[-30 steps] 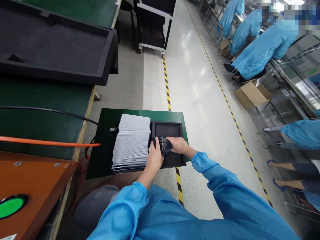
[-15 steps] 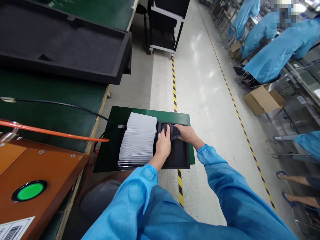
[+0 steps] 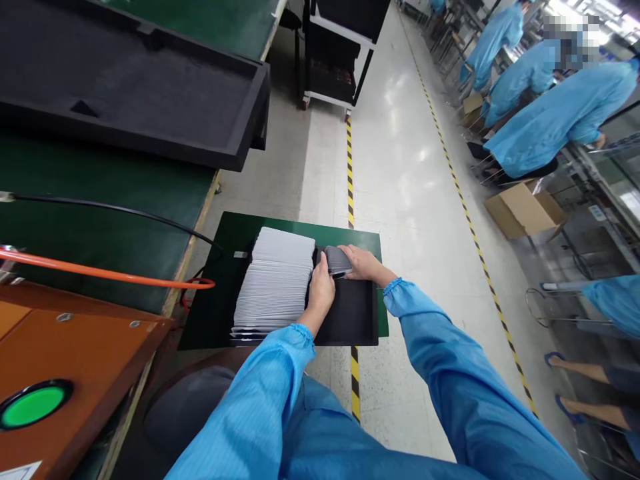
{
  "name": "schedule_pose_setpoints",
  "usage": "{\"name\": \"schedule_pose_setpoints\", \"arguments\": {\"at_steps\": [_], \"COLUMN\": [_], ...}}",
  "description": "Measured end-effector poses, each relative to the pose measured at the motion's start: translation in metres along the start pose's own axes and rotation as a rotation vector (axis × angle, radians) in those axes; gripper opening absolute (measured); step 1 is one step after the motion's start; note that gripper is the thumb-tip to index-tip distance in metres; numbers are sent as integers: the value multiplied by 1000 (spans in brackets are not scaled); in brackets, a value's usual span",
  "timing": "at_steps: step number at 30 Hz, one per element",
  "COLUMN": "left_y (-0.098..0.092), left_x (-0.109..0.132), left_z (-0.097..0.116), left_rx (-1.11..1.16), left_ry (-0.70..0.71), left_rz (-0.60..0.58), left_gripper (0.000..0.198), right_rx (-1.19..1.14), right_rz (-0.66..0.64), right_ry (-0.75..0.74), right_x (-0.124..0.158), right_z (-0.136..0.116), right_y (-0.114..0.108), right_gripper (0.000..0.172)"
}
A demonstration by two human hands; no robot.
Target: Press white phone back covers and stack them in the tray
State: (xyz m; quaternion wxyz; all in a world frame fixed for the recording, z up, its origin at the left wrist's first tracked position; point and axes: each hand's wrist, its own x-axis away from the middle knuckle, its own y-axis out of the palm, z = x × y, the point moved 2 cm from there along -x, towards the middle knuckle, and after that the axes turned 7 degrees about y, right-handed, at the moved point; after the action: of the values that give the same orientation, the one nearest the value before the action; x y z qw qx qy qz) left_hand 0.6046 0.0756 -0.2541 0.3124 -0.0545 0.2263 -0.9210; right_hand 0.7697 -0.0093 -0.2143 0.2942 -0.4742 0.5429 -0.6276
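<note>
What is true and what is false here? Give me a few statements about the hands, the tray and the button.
1. The left hand and the right hand both hold the small dark bundle. True.
2. The bundle is held out over the floor. False: it is over the far end of the black tray.
3. The pale card stack lies in the tray's left part. True.
4. The round button is red. False: it is green.
5. The cardboard box stands on the floor. True.

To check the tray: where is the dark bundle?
Head view, centre: the bundle is held between left hand and right hand, over the far end of the black tray, right of the white stack.
</note>
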Motion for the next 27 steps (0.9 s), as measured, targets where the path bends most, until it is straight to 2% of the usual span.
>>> {"name": "schedule_pose_setpoints", "arguments": {"at_steps": [4, 6, 8, 10, 13, 16, 18, 20, 22, 25, 27], "left_y": [-8, -13, -18, -22, -27, -35, -44, -54, -65, -81, -90], "left_x": [0, 17, 47, 86, 144, 180, 189, 192, 195, 205, 214], "left_z": [10, 20, 30, 37, 37, 27, 18, 12, 8, 4, 1], "left_rx": [-7, -17, -18, -10, 2, -13, -45, -88, -124, -148, -144], "left_ry": [-20, -9, 33, 96, 171, 196, 184, 150, 107, 60, 41], "left_rz": [34, 42, 6, -102, -343, -545, -603, -607, -596, -582, -571], "left_gripper": [77, 76, 71, 61, 49, 40, 34, 32, 33, 32, 31], "right_rx": [31, 31, 24, 16, 16, 29, 40, 57, 97, 169, 193], "right_rz": [56, 74, 86, 96, 118, 156, 183, 210, 226, 186, 141], "right_ry": [66, 88, 88, 80, 72, 79, 91, 73, -44, -294, -340], "right_x": [0, -1, -2, -3, -2, 3, 6, 7, 8, 10, 11], "right_z": [-2, -4, -6, -9, -13, -19, -23, -29, -38, -51, -54], "right_y": [-7, -8, -8, -6, -3, -1, -2, -6, -10, -14, -13], "right_gripper": [126, 132, 132, 129, 122, 115, 114, 114, 107, 81, 70]}}
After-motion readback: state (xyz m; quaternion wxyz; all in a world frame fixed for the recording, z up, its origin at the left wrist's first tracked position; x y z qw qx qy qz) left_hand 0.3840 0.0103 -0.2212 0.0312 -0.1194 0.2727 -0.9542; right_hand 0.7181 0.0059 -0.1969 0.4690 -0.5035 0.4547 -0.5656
